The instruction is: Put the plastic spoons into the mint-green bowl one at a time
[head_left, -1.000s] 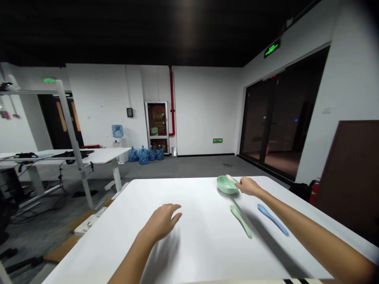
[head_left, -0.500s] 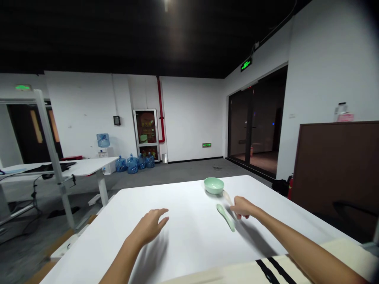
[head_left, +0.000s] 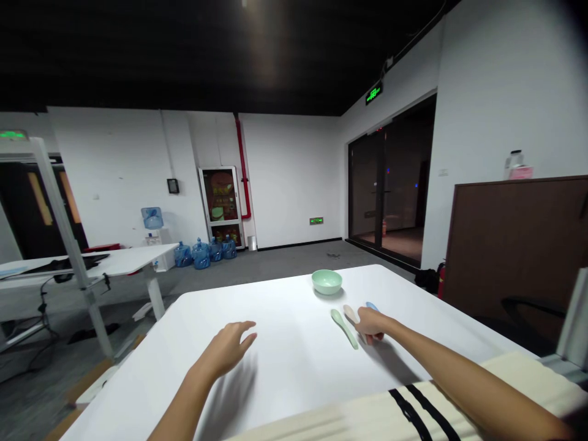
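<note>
My right hand is closed over the handle of a beige spoon, its bowl end pointing toward the far side of the table. A light green spoon lies just left of it, apart from my fingers. The tip of a blue utensil, perhaps another spoon, shows beyond my right hand, mostly hidden by it. Farther back sits a green bowl, upright, with nothing visible inside. My left hand hovers over the left part of the table, thumb and fingers apart, holding nothing.
The white table has a cream cloth with black stripes along its near edge. Another white table with a metal post stands to the left. Blue water bottles stand by the back wall; a brown cabinet is at right.
The beige spoon and my right hand have come down and a little away from the bowl. The blue tip has come into sight. My left hand stays much the same; the view has shifted slightly.
</note>
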Demonstrator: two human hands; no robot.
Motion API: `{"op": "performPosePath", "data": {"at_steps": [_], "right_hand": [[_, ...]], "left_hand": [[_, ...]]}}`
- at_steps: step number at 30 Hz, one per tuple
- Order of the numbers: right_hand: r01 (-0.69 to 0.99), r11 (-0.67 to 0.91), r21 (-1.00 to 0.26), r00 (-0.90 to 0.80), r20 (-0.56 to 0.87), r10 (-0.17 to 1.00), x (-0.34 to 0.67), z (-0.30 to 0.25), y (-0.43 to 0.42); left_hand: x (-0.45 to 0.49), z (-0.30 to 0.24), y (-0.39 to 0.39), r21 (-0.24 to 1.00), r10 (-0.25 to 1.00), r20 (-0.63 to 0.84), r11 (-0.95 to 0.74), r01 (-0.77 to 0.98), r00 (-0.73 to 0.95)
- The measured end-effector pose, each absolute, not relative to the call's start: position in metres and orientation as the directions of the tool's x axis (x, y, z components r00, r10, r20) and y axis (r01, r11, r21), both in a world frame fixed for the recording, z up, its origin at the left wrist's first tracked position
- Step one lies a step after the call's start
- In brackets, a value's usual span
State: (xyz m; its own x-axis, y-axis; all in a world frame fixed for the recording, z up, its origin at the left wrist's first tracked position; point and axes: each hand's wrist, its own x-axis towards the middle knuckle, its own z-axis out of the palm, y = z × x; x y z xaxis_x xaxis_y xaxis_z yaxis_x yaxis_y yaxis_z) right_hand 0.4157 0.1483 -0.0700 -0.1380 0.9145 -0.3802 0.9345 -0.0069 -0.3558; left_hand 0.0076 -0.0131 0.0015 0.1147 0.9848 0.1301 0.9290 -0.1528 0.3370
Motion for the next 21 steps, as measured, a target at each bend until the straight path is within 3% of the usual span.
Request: {"op": "performPosePath", "data": {"at_steps": [16, 18, 21], "right_hand": [[0.951, 0.039, -0.307, -0.157, -0.371, 0.915, 0.413, -0.063, 0.139], [0.964, 0.057, -0.261, -0.139, -0.309, 0.941, 0.408, -0.056, 0.134], [0.986, 0.075, -0.151, -0.092, -0.104, 0.99, 0.395, -0.048, 0.125]], "left_hand": [[0.01, 0.005, -0.016, 0.328, 0.983, 0.139, -0.162, 0.93, 0.122], [0.011, 0.006, -0.016, 0.325, 0.984, 0.135, -0.154, 0.933, 0.116], [0.011, 0.006, -0.016, 0.326, 0.985, 0.135, -0.149, 0.934, 0.11]]}}
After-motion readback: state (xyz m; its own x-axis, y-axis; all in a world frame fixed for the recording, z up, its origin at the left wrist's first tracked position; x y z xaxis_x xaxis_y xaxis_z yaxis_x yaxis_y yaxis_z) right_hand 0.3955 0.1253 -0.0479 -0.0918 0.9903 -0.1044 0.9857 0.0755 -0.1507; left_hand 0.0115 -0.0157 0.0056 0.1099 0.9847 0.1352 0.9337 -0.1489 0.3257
